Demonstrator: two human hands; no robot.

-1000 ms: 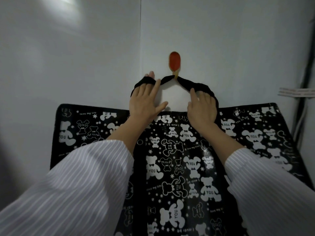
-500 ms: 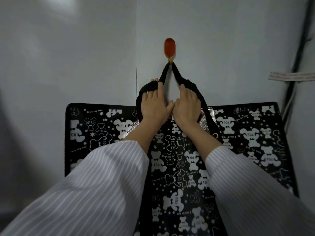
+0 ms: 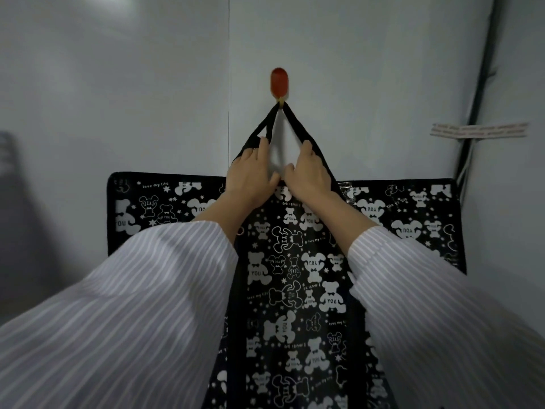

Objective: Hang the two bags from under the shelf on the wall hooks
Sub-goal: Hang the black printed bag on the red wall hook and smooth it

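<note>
A large black bag (image 3: 298, 276) printed with white bears hangs flat against the white wall. Its black straps (image 3: 267, 125) run up in a taut triangle to a red wall hook (image 3: 279, 83) and loop over the hook's lower end. My left hand (image 3: 250, 172) rests on the left strap with its fingers laid along it. On the right strap lies my right hand (image 3: 309, 172), fingers likewise curled over it. Both thumbs meet near the bag's top edge. Only one bag and one hook are in view.
A vertical seam (image 3: 229, 84) splits the wall just left of the hook. A dark cable or pipe (image 3: 477, 93) runs down the right corner, with a strip of tape (image 3: 477, 130) stuck across it. A dim shape (image 3: 8, 160) stands at the far left.
The straps went from slack and spread wide to pulled tight over the hook. The bag dropped lower on the wall, and my hands came together and slid down the straps.
</note>
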